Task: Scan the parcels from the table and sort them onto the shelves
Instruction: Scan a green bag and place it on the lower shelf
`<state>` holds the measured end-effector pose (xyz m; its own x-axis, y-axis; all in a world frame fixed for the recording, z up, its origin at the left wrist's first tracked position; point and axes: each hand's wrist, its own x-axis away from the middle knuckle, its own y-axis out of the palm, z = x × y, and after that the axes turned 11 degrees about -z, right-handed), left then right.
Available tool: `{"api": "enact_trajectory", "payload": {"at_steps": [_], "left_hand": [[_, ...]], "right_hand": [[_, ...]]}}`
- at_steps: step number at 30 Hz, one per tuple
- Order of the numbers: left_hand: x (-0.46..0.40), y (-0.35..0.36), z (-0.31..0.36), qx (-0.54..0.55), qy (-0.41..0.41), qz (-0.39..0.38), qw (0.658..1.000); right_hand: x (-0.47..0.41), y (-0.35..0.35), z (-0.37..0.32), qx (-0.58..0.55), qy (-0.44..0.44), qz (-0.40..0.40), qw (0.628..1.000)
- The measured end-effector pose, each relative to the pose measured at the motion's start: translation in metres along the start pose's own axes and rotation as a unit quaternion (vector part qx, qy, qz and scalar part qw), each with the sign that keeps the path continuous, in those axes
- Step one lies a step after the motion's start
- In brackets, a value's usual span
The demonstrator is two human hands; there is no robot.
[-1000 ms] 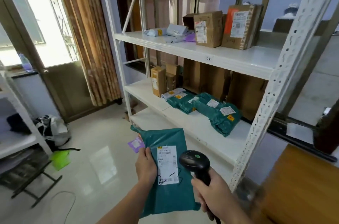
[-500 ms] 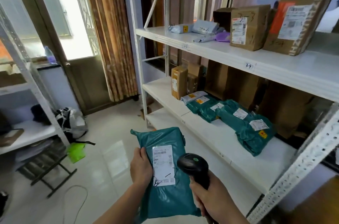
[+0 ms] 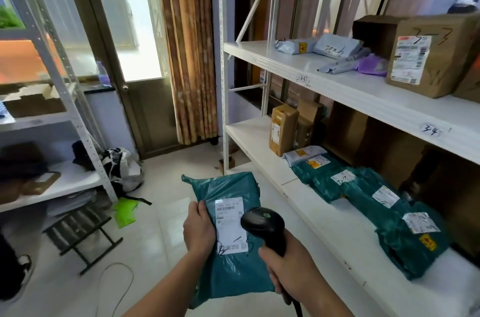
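Note:
My left hand (image 3: 198, 229) grips the left edge of a teal plastic mailer parcel (image 3: 228, 272) with a white shipping label (image 3: 230, 223) facing up. A black handheld barcode scanner (image 3: 262, 223) sits over the parcel's right side, its handle gripped by my right hand (image 3: 288, 264). Both are held low in front of the white metal shelf unit (image 3: 324, 215) on my right. On its lower board lie several teal mailers (image 3: 376, 199). The upper board (image 3: 363, 93) carries grey and purple bags and a brown carton (image 3: 426, 56).
A tan box (image 3: 283, 129) stands upright on the lower shelf. A second white rack (image 3: 52, 98) stands at the left with a folded stand (image 3: 83, 233) and bags (image 3: 124, 166) on the floor. A door and curtain (image 3: 187, 46) are ahead.
The view has swung to the left and closer to the shelves. Both hands keep the parcel and scanner in the same pose.

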<state>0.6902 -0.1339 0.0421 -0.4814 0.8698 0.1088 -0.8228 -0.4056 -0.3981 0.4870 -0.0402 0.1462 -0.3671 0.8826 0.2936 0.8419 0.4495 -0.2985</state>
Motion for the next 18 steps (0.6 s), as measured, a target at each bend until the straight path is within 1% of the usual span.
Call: {"api": "enact_trajectory", "payload": {"at_steps": [4,11,18], "left_hand": [[-0.050,-0.009,0.003,0.003,0.000,0.012,1.000],[-0.142,-0.022,0.008,-0.007,0.011,0.006,1.000],[-0.212,-0.009,0.011,-0.004,-0.002,-0.007,1.000]], "right_hand": [[-0.050,0.008,-0.016,0.008,0.001,0.000,1.000],[-0.132,0.019,-0.044,-0.010,0.008,0.023,1.000],[-0.196,0.008,-0.057,-0.019,0.027,0.035,0.999]]}}
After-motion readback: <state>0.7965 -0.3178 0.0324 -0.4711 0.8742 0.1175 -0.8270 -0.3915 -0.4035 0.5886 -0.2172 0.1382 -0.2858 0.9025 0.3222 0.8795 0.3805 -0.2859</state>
